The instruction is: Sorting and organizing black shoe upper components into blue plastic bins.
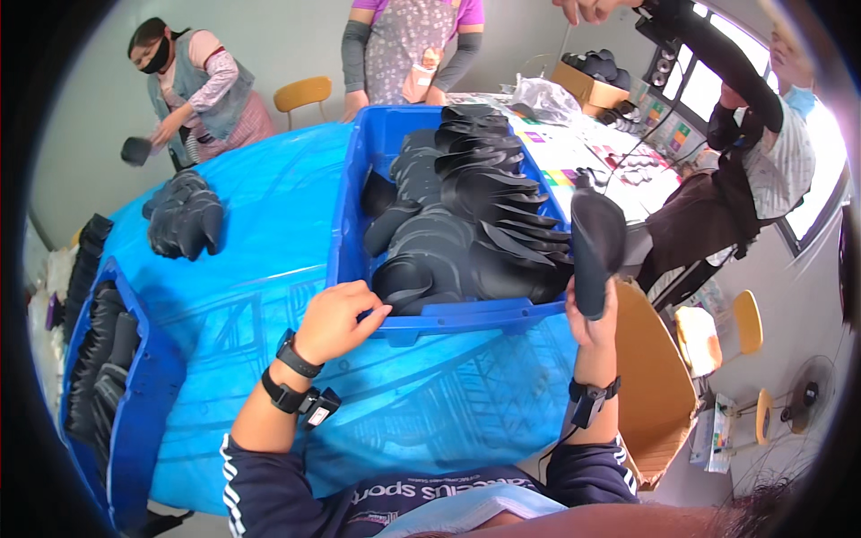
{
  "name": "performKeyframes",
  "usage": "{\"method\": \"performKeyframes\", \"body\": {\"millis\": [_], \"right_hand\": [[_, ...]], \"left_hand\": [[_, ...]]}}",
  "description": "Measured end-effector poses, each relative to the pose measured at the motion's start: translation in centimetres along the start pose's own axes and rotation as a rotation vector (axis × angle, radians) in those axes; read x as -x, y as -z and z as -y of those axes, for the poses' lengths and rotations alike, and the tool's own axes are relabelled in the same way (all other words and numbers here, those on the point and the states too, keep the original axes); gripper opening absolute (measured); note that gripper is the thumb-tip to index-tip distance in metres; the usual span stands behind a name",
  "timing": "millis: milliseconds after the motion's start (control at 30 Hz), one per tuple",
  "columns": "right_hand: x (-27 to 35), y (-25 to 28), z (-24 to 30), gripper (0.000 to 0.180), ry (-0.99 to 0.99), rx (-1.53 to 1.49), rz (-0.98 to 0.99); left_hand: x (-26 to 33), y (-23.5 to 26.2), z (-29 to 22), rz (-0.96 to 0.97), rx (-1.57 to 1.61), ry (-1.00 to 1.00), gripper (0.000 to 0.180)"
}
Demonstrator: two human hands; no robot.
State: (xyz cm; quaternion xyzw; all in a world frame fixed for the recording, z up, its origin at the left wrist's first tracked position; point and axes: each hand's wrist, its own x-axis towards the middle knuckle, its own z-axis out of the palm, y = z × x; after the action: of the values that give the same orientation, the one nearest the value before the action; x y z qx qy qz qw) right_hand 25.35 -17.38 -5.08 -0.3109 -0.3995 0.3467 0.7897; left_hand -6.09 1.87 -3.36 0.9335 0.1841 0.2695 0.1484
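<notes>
My right hand (592,318) grips a black shoe insole (598,233) by its lower end, holding it upright just outside the right rim of a blue plastic bin (489,316). My left hand (339,321) is at the bin's near left corner, fingers curled in and thumb pointing right, with nothing seen in it. Whether it touches the rim I cannot tell. Inside the bin, black insoles (430,242) lie in overlapping rows, stacked highest along the right side. A couple of loose ones lean against the left wall.
Blue sheeting (260,296) covers the table, with a pile of insoles (184,215) at the left. Another blue bin (148,421) of insoles stands at the left edge. A cardboard box (659,386) is beside my right arm. Three people stand around; the left one holds a dark piece (136,151).
</notes>
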Motion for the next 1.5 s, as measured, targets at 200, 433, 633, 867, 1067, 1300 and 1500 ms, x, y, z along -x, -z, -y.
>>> {"method": "performKeyframes", "body": {"millis": [200,433,633,867,1067,1300,1500], "right_hand": [[1.2,-2.9,-0.6,0.023,-0.343,-0.615,-0.004],[3.7,-7.8,-2.2,0.027,-0.551,-0.381,-0.099],[4.1,-7.3,-2.6,0.032,-0.385,-0.042,-0.051],[5.3,-8.0,-2.7,0.036,-0.069,0.33,0.057],[5.0,-3.8,0.7,0.033,0.183,0.618,-0.22],[-0.2,-5.3,1.9,0.025,0.129,0.596,-0.163],[-3.1,-7.5,-0.3,0.026,0.013,0.533,0.043]], "left_hand": [[-1.5,0.9,-1.9,-0.012,0.16,-0.052,0.027],[-4.4,1.9,-5.6,-0.102,0.342,-0.506,0.042],[-2.9,-1.6,-4.1,-0.238,0.593,-0.185,0.033],[-0.8,-3.5,-4.3,-0.183,0.57,-0.294,0.023],[0.3,-1.7,-6.0,-0.287,0.332,-0.235,0.035],[2.6,0.6,2.9,-0.053,1.469,0.113,0.064],[6.7,3.4,5.4,0.023,1.742,0.373,0.078]]}}
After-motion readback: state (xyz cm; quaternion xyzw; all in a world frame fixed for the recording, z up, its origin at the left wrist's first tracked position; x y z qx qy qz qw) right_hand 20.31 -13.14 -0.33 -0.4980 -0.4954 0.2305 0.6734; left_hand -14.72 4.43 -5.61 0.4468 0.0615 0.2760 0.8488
